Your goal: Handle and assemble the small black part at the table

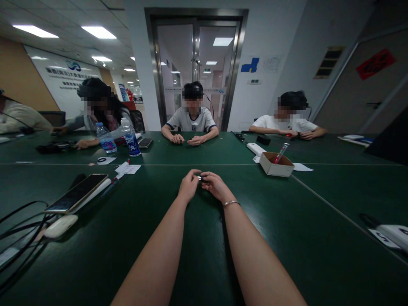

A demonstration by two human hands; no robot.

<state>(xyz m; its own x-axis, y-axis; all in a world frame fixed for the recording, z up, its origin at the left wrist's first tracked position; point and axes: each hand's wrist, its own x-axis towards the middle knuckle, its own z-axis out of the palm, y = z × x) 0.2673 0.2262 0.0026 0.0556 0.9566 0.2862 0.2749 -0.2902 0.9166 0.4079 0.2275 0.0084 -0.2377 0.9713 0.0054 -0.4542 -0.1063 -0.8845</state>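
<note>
Over the green table [204,238], my left hand [189,186] and my right hand [217,187] meet in front of me. Between their fingertips is a small object with a shiny silver part and a dark part [199,178], too small and too covered by fingers to name. The fingers of both hands are closed around it, left hand on the silver side, right hand on the dark side. A silver bracelet [231,203] circles my right wrist.
Left of my arms lie a phone [78,193], a white rounded case [60,225] and black cables [24,204]. Two bottles [130,138] stand farther back. An open cardboard box [276,170] holding a clear tube is at right. Several people [191,117] sit around the table.
</note>
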